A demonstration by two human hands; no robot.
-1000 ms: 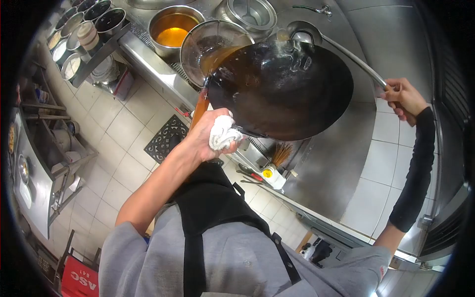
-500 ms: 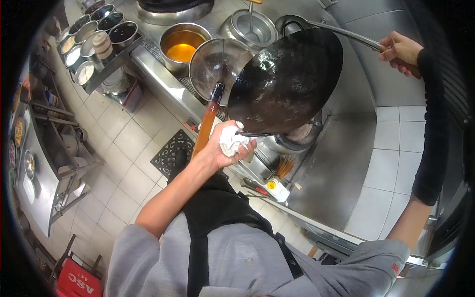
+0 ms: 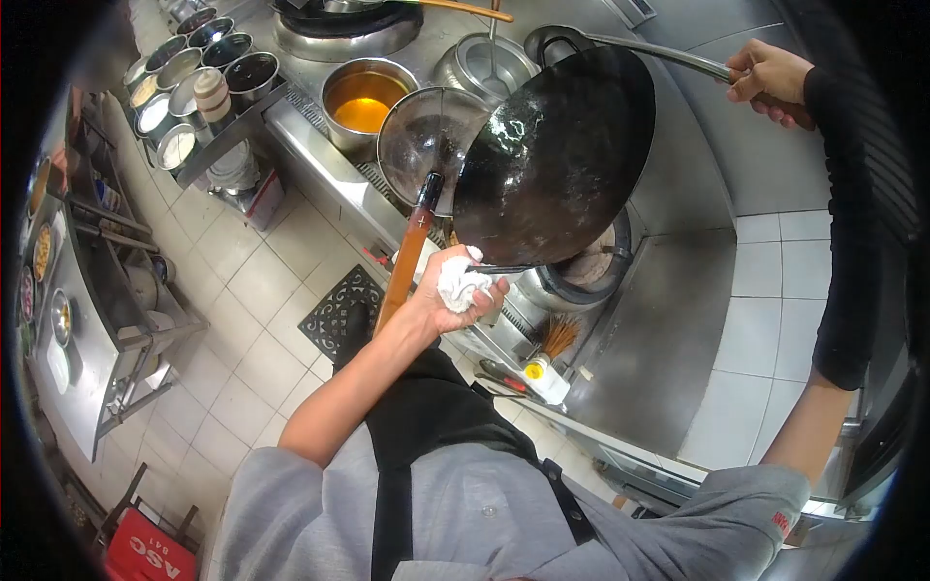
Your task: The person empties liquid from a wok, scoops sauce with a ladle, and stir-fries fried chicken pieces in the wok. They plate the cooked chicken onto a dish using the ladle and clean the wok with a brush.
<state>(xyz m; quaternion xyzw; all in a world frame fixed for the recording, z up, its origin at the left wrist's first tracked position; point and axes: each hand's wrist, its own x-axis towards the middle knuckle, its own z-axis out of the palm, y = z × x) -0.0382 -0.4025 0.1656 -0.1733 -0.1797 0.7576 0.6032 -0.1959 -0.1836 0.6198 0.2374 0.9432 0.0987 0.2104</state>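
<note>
The left hand [image 3: 455, 290] clenches a white cloth [image 3: 453, 281] around the tilted black round steel wok [image 3: 552, 155] handle. The right hand [image 3: 770, 82] grasps a long steel ladle [image 3: 659, 56].

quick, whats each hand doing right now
Left hand: closed, gripping the wok handle through a white cloth.
Right hand: closed on the ladle handle.

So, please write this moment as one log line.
left hand: grips wok handle through cloth | right hand: holds ladle | wok: tilted over strainer
</note>
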